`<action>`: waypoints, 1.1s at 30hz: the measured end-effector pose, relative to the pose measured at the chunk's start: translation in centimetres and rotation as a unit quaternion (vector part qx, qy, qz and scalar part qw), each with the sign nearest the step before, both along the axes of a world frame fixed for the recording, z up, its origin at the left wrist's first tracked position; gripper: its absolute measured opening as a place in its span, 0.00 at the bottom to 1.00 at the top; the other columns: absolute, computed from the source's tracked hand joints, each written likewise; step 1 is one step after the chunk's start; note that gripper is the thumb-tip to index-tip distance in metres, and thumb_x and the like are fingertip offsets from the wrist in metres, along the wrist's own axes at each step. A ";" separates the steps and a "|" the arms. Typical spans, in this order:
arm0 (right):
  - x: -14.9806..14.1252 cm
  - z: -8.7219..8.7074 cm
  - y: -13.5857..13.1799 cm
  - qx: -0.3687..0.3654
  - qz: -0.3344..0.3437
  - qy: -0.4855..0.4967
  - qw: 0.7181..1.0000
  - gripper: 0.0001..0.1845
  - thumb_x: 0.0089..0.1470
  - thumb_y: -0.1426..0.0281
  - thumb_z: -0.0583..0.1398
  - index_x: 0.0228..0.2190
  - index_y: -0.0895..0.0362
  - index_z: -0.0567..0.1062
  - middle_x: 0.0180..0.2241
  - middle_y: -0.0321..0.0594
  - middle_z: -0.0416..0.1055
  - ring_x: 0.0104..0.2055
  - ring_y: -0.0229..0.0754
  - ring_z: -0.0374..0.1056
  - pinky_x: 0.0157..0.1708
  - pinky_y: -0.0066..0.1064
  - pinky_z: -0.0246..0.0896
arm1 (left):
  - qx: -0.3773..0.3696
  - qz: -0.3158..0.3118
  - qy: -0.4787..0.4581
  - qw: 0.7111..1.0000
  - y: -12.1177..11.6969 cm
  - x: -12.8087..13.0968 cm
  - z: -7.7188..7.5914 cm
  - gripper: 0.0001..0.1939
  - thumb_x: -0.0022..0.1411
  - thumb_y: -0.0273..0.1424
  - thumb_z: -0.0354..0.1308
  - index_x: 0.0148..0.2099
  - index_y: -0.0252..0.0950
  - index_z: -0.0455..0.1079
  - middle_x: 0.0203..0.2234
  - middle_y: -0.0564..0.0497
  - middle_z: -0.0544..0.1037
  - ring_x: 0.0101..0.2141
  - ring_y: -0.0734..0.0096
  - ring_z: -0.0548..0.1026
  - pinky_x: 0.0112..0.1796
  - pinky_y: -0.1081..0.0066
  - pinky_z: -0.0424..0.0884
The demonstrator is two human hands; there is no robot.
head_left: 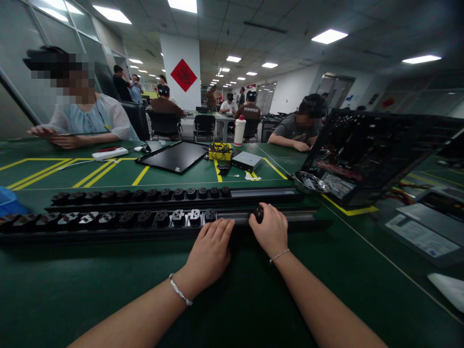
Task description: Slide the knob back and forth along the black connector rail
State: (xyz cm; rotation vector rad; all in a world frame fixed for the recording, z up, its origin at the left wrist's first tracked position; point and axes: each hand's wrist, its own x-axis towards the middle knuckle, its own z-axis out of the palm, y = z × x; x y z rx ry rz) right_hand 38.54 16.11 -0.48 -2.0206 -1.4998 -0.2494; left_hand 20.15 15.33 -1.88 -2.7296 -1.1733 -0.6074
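Across the green table lies a long black power strip rail, with a row of socket modules in its left part and a bare channel on the right. My left hand is closed over the rail's near edge, just right of the last module; its thumb is hidden. My right hand pinches a small black socket module at the bare channel. Whether this piece touches the channel, I cannot tell. Behind it, parallel, lies a second black rail, also filled with modules on its left.
An open computer case leans at right beside a metal bowl of small parts. Nearer right lies a power supply unit. Farther back are a flat screen, a yellow box of cables and a bottle. Co-workers sit opposite.
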 end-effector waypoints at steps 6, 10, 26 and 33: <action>0.2 0.2 0.0 -0.009 0.020 0.013 1.000 0.18 0.50 0.65 0.54 0.43 0.58 0.71 0.46 0.45 0.71 0.56 0.49 0.59 0.54 0.42 0.48 | -0.002 0.002 -0.001 1.000 0.1 0.0 0.0 0.31 0.56 0.26 0.48 0.63 0.35 0.50 0.58 0.46 0.63 0.57 0.61 0.59 0.56 0.58 0.54; 0.4 0.2 0.0 -0.017 0.020 0.016 1.000 0.18 0.51 0.65 0.54 0.43 0.58 0.72 0.47 0.45 0.71 0.55 0.49 0.60 0.54 0.42 0.48 | -0.003 -0.001 0.001 1.000 0.0 0.0 0.1 0.31 0.56 0.26 0.48 0.63 0.35 0.50 0.58 0.46 0.63 0.57 0.61 0.59 0.56 0.58 0.54; 0.4 0.1 -0.1 -0.003 0.017 0.011 1.000 0.20 0.51 0.65 0.53 0.44 0.59 0.71 0.48 0.46 0.70 0.55 0.48 0.59 0.55 0.41 0.45 | -0.003 0.003 0.006 1.000 0.0 0.0 0.0 0.31 0.57 0.26 0.48 0.63 0.35 0.49 0.58 0.46 0.62 0.57 0.61 0.59 0.56 0.58 0.54; 0.5 -0.1 0.0 -0.005 0.009 0.013 1.000 0.19 0.50 0.64 0.53 0.44 0.57 0.71 0.48 0.44 0.70 0.57 0.49 0.57 0.58 0.46 0.39 | 0.005 0.005 0.007 1.000 0.0 0.0 -0.1 0.32 0.56 0.26 0.48 0.63 0.35 0.49 0.58 0.46 0.62 0.57 0.61 0.59 0.56 0.57 0.54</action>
